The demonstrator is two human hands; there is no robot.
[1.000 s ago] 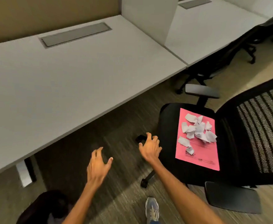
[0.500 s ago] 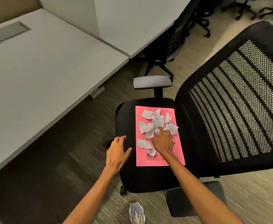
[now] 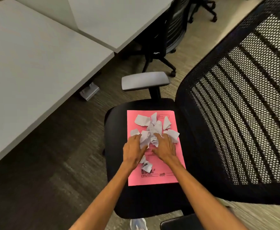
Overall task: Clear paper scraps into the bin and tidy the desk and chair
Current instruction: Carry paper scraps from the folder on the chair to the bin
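Observation:
A black office chair's seat (image 3: 115, 130) carries a pink printed sheet (image 3: 159, 177). On the sheet lies a heap of several white crumpled paper scraps (image 3: 154, 126). My left hand (image 3: 133, 151) and my right hand (image 3: 165, 146) rest side by side on the near edge of the heap, fingers laid flat over the scraps and pressing on them. One loose scrap (image 3: 146, 166) lies just behind my left hand, partly hidden by the wrist. No bin is in view.
The chair's mesh backrest (image 3: 243, 105) rises at the right; its grey armrest (image 3: 144, 79) sits beyond the seat. A grey desk (image 3: 28, 63) spans the left, with a divider and a second desk behind. Another black chair (image 3: 169, 30) stands under that desk. My shoe (image 3: 138, 224) shows below.
I have turned from the desk to the chair. Both hands moved forward onto the scrap heap; the left hand came in from beside the seat to join the right.

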